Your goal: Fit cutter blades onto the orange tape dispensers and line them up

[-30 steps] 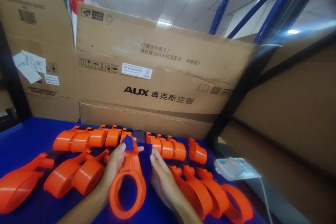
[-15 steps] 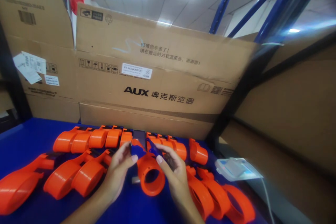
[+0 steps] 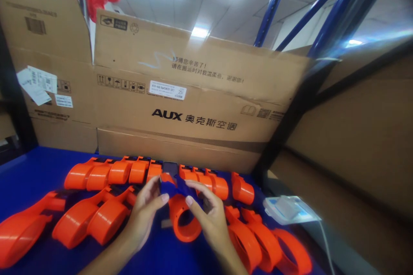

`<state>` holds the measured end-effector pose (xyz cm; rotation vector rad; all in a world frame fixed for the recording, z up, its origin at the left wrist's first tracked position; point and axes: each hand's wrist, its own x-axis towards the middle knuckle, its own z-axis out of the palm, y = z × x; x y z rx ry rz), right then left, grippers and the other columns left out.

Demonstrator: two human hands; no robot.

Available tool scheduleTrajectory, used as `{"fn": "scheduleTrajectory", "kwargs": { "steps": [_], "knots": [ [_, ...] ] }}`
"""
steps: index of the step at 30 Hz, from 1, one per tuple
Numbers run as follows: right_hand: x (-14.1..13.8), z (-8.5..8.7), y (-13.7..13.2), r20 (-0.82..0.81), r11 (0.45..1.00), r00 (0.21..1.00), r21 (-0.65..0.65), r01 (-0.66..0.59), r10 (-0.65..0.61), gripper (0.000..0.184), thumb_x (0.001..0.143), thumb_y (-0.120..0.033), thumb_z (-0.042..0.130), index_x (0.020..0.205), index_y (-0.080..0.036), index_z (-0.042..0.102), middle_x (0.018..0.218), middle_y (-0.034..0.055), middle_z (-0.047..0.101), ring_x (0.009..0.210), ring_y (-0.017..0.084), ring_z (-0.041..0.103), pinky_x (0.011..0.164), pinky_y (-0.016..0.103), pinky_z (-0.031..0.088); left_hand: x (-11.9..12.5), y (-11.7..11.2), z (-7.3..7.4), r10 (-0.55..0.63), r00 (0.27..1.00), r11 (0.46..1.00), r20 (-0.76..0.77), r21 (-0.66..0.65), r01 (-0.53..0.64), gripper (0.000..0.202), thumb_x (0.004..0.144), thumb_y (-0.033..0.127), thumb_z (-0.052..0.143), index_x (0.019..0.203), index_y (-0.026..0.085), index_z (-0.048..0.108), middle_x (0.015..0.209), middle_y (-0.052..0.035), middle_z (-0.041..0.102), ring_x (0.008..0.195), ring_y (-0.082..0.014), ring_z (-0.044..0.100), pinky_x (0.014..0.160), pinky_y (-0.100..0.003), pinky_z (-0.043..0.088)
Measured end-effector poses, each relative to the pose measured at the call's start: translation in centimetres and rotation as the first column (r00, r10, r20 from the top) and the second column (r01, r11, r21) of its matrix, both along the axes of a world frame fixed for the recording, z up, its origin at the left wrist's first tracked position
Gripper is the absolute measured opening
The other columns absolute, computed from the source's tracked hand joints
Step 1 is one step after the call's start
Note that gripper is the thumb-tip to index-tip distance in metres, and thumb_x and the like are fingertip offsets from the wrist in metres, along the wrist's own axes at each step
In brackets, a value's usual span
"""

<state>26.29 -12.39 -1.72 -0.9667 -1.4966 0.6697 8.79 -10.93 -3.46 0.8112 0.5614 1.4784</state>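
In front of me is an orange tape dispenser, its round ring toward me and its upper end between my hands. My left hand pinches that upper end from the left, where a blue part shows under the thumb. From the right, my right hand grips a dark blue plastic piece between thumb and fingers, against or very close to the dispenser's top. My fingers hide how the pieces meet.
Several orange dispensers stand in a row at the back of the blue table, with others nearer on both sides. A dark phone-like slab stands in the row. A clear plastic box lies right. Cardboard walls the back.
My right hand has moved a little left, bringing the blue piece from beside the dispenser's top to against or nearly against it. My left hand keeps its grip.
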Motion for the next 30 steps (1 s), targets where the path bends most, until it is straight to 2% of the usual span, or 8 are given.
{"fn": "scheduleTrajectory", "kwargs": {
  "steps": [9,14,16,18,20,22,27,30],
  "knots": [
    [0.0,-0.5,-0.3,-0.018,0.992,0.992,-0.004,-0.123,0.123,0.042,0.089,-0.037,0.068,0.128,-0.026,0.06,0.13,0.0101,0.066,0.124,0.029,0.06,0.108,0.046,0.046,-0.7,0.0,-0.9,-0.053,0.997,0.999,0.064,0.016,0.052,0.051,0.069,0.019,0.08,0.119,0.026,0.07,0.128,-0.0075,0.069,0.129,-0.0339,0.054,0.106,-0.044,0.045],
    [0.0,-0.6,-0.8,0.067,0.989,0.987,-0.005,-0.145,0.145,0.045,0.089,-0.039,0.068,0.132,-0.029,0.057,0.126,0.0088,0.068,0.113,0.029,0.067,0.096,0.043,0.055,-0.9,0.1,-1.7,-0.073,0.994,0.997,0.077,0.02,0.072,0.051,0.07,0.023,0.078,0.121,0.025,0.069,0.13,-0.0092,0.068,0.133,-0.0366,0.051,0.111,-0.049,0.04],
    [-0.2,-0.6,-0.9,0.154,0.994,0.984,0.059,-0.094,0.084,0.048,0.086,-0.039,0.07,0.131,-0.028,0.058,0.123,0.0091,0.07,0.111,0.03,0.068,0.095,0.044,0.056,-0.9,0.2,-1.9,-0.078,0.995,0.997,0.067,0.03,0.076,0.055,0.072,0.027,0.078,0.125,0.024,0.067,0.136,-0.0105,0.065,0.137,-0.0377,0.046,0.113,-0.051,0.038],
    [-0.3,-0.7,-0.9,0.282,0.984,0.959,0.176,-0.013,-0.038,0.058,0.08,-0.037,0.077,0.134,-0.027,0.058,0.124,0.0104,0.069,0.112,0.033,0.066,0.098,0.046,0.053,-0.9,0.3,-1.8,-0.069,0.996,0.996,0.048,0.06,0.066,0.057,0.073,0.03,0.078,0.129,0.024,0.065,0.142,-0.0106,0.061,0.14,-0.0371,0.042,0.115,-0.05,0.035],
    [-0.4,-0.8,-0.9,0.398,0.948,0.902,0.315,0.039,-0.17,0.068,0.076,-0.035,0.081,0.138,-0.027,0.056,0.122,0.0116,0.069,0.11,0.034,0.066,0.097,0.048,0.053,-1.0,0.4,-1.3,-0.046,0.999,0.993,0.018,0.107,0.044,0.056,0.075,0.032,0.078,0.129,0.024,0.065,0.144,-0.0107,0.059,0.141,-0.0363,0.041,0.117,-0.048,0.032],
    [-0.3,-0.9,-0.8,0.483,0.905,0.838,0.424,0.029,-0.253,0.072,0.077,-0.033,0.081,0.143,-0.027,0.053,0.115,0.0116,0.07,0.103,0.033,0.067,0.092,0.048,0.054,-1.0,0.4,-0.7,-0.002,0.999,0.99,-0.043,0.143,0.008,0.053,0.076,0.031,0.078,0.127,0.023,0.066,0.142,-0.011,0.061,0.138,-0.0353,0.045,0.118,-0.046,0.031],
    [0.2,-1.4,-0.5,0.542,0.817,0.747,0.576,0.002,-0.385,0.07,0.083,-0.029,0.076,0.147,-0.031,0.047,0.111,0.0111,0.068,0.098,0.031,0.065,0.086,0.05,0.053,-1.0,0.4,0.2,0.093,0.981,0.983,-0.172,0.173,-0.063,0.052,0.071,0.028,0.084,0.121,0.024,0.068,0.131,-0.0108,0.069,0.125,-0.0345,0.059,0.111,-0.044,0.04],
    [0.4,-1.5,-0.4,0.542,0.806,0.741,0.592,-0.002,-0.397,0.072,0.084,-0.029,0.076,0.149,-0.032,0.044,0.113,0.0111,0.066,0.1,0.031,0.064,0.087,0.05,0.052,-1.0,0.3,0.1,0.124,0.972,0.976,-0.201,0.199,-0.084,0.049,0.071,0.028,0.084,0.117,0.024,0.069,0.129,-0.0105,0.07,0.124,-0.0347,0.06,0.108,-0.043,0.043]
  ]
}}
